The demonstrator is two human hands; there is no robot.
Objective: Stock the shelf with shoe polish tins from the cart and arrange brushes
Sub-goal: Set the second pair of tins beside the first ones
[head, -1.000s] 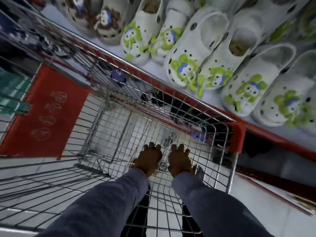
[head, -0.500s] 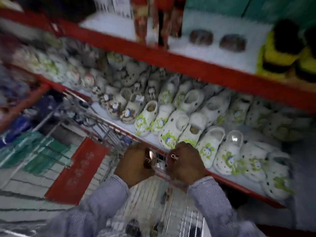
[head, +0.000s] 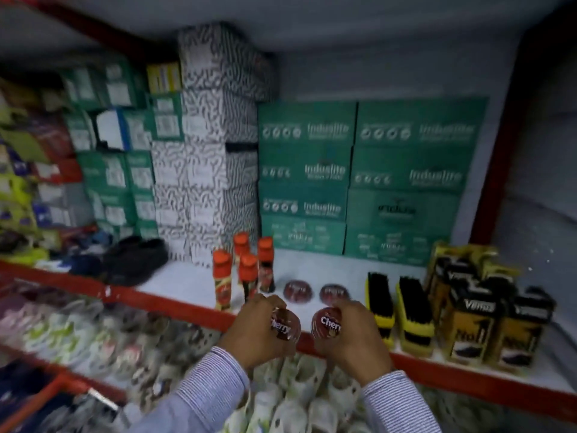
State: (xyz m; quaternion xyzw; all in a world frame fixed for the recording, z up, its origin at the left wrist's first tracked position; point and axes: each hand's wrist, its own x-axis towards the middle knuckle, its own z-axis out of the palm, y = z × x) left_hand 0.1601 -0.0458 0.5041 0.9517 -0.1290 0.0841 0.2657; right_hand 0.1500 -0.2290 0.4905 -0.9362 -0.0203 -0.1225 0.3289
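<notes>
My left hand [head: 254, 331] grips a round dark red polish tin [head: 284, 325] marked Cherry. My right hand [head: 352, 334] grips a second such tin [head: 326, 323]. Both tins hover at the front edge of the white shelf [head: 187, 281] with the red lip. Two more red tins [head: 297, 290] [head: 333, 293] lie flat on the shelf just behind my hands. Right of them, two black-bristled brushes with yellow backs [head: 379, 293] [head: 415, 310] stand side by side. The cart is out of view.
Several orange-capped polish bottles [head: 248, 270] stand left of the tins. Yellow-and-black boxes [head: 474, 310] fill the right end. Green shoe boxes [head: 359, 182] and patterned white boxes [head: 215, 145] are stacked behind. A dark shoe [head: 134, 257] lies left; white clogs [head: 299, 401] fill the lower shelf.
My hands came up out of the cart, each with a tin, and rose from the clog shelf level to the polish shelf. The view swung upward with them.
</notes>
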